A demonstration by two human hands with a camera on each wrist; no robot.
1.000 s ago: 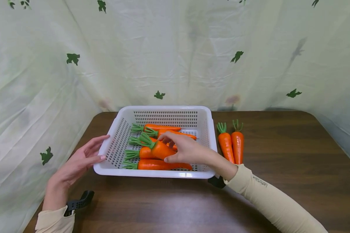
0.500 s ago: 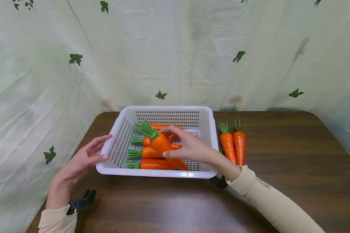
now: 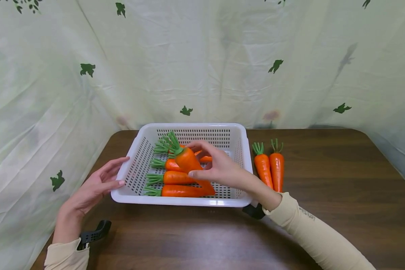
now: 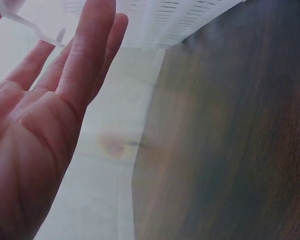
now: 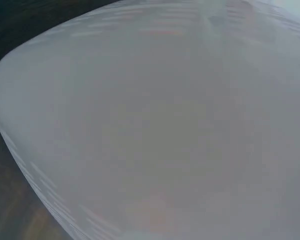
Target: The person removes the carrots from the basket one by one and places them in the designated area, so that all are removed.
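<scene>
A white perforated plastic basket (image 3: 192, 203) holds several orange carrots with green stem tufts, lying side by side, tufts to the left. Over them my right hand (image 3: 219, 165) grips one carrot (image 3: 188, 161) between thumb and fingers, its tuft slanting up and its tip down near the front wall. My left hand (image 3: 94, 183) touches the basket's left rim with fingertips and thumb; its fingers look straight along the outside in the left wrist view. The right wrist view is filled by the blurred outer wall of the basket (image 5: 150, 125), hiding hand and carrot.
Two more carrots (image 3: 263, 168) lie close together on the dark wooden table (image 3: 330, 180), right of the basket and partly behind the right forearm. A pale curtain (image 3: 202, 67) with leaf prints hangs behind and to the left of the table.
My right hand has lifted the carrot from lying nearly level and turned it steeper, its tuft swinging up and its tip toward the front. The left hand stays at the rim.
</scene>
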